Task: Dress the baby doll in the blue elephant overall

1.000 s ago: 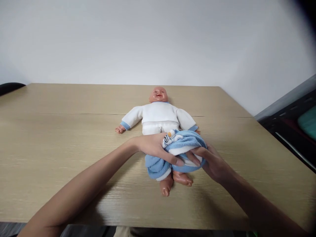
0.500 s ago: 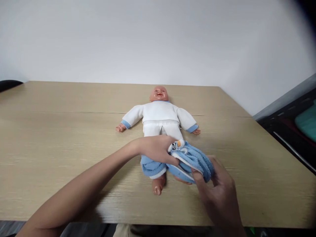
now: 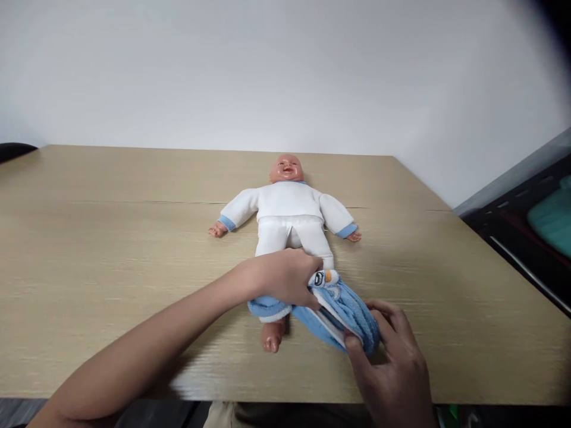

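Note:
A baby doll (image 3: 288,217) in a white top and white leggings lies on its back on the wooden table (image 3: 111,249), head away from me. Blue fleece trousers (image 3: 339,309) with a small cartoon patch are bunched around its lower legs. My left hand (image 3: 285,276) grips the trousers' upper edge over the doll's shins. My right hand (image 3: 392,356) pinches the bunched blue fabric at its right end, near the table's front edge. One bare doll foot (image 3: 271,340) sticks out below the fabric; the other foot is hidden.
A white wall rises behind the table. A dark shelf unit (image 3: 521,220) with a teal object (image 3: 553,217) stands to the right. A black rounded thing (image 3: 13,150) shows at the far left edge.
Both hands have drawn the blue trousers down the doll's legs toward me, from its hips to its shins. The white leggings now show fully.

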Demonstrator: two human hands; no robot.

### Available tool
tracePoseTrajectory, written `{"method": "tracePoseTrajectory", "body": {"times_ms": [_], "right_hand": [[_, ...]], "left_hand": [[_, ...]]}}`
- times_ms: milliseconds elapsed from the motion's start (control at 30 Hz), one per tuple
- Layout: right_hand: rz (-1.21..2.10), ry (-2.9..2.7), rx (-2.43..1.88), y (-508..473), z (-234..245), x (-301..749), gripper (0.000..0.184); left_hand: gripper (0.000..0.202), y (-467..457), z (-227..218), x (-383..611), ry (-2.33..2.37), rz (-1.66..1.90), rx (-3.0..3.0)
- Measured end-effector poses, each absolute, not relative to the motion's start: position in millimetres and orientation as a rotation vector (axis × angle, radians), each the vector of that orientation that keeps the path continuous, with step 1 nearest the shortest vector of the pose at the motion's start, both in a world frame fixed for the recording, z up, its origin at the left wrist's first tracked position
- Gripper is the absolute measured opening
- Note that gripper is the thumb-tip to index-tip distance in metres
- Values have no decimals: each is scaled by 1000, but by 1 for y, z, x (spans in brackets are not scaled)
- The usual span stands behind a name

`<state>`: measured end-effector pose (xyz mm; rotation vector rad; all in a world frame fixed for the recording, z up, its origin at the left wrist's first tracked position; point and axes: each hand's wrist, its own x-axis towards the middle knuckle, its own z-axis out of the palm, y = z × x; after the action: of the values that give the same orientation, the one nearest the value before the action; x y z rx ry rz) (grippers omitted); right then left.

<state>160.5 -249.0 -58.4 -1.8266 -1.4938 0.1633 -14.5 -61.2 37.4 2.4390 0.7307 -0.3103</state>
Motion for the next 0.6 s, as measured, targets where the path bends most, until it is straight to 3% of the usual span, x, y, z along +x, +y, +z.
{"method": "tracePoseTrajectory", "body": {"times_ms": [133, 400, 600], "right_hand": [[330, -1427, -1823, -252, -66, 153, 29], [957, -937, -1684, -253, -71, 144, 47], [1184, -707, -1498, -241, -74, 160, 39]], "left_hand": [[51, -64, 32, -17, 764, -355, 2408], [54, -58, 32, -19, 672, -372, 2312], [55, -59, 29, -23, 638, -157, 2159]]}}
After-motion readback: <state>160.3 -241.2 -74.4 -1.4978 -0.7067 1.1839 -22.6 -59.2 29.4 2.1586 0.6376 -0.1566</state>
